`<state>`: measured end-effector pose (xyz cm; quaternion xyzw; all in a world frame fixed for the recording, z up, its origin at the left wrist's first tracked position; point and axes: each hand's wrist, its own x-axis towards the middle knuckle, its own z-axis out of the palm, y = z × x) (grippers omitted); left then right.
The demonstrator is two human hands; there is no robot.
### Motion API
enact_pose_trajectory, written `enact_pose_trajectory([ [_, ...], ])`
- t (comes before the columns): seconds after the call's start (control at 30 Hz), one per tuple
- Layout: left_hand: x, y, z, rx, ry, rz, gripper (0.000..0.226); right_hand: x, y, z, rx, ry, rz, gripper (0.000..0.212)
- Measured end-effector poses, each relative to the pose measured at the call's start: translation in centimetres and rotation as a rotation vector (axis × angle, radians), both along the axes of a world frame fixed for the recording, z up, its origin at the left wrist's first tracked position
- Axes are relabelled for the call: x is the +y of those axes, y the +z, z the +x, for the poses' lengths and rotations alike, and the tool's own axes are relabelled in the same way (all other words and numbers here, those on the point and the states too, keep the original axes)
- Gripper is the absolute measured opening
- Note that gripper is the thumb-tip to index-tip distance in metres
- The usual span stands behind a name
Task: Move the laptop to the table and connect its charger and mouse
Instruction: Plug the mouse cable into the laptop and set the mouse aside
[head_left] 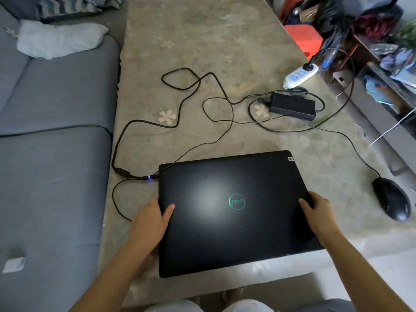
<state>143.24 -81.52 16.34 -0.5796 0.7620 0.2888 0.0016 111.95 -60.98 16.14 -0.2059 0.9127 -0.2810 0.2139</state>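
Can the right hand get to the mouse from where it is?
Probably yes. The mouse lies on the table just right of the right hand, with bare cloth between them. But that hand is holding the laptop edge, so it would have to let go first.

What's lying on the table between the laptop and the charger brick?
In the head view, between the laptop and the charger brick lie only loose black cables looping over the patterned table cover; nothing else sits there.

Table [202,41], covered in a floral cloth, is carrying a closed laptop [225,217], mouse [390,199], charger brick [292,105], power strip [300,75] and looping cables [191,86].
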Motion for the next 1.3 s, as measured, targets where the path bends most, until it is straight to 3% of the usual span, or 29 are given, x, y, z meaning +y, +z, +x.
enact_pose_trajectory([
  [0.33,-1.5,0.2,2.3,-0.017,-0.056,0.031,0.040,-0.8,0.3,2.1,-0.049,0.019,0.092,0.040],
  [0.43,-2.3,1.8,2.3,-0.158,-0.199,-0.145,0.042,-0.4,2.4,1.9,-0.016,0.004,0.131,0.053],
  [0.53,-2.6,4.9,0.6,0.056,-0.260,-0.275,0.037,1.3,5.8,2.3,0.075,-0.089,-0.049,0.047],
  [0.6,-1.6,6.6,-1.0,0.281,-0.317,-0.244,0.029,3.2,8.1,3.5,0.080,-0.141,-0.147,0.042],
  [0.7,1.5,7.9,-3.6,0.480,-0.484,-0.168,0.022,7.0,9.8,6.0,0.078,-0.156,-0.210,0.046],
  [0.8,5.5,7.9,-6.8,0.528,-0.648,-0.052,0.026,10.6,9.4,7.1,0.049,-0.202,-0.210,0.059],
  [0.97,12.0,6.2,-14.9,0.533,-0.816,0.009,0.042,16.8,7.2,3.8,-0.040,-0.290,-0.148,0.053],
  [1.07,15.7,5.0,-21.3,0.534,-0.906,0.018,0.035,21.0,6.5,-0.2,-0.054,-0.353,-0.151,0.055],
  [1.2,21.6,5.0,-30.3,0.613,-0.956,0.105,0.037,26.7,6.9,-5.0,-0.099,-0.479,-0.298,0.038],
  [1.3,26.5,6.0,-36.5,0.678,-0.962,0.178,0.038,30.6,8.3,-8.1,-0.093,-0.630,-0.461,0.044],
])
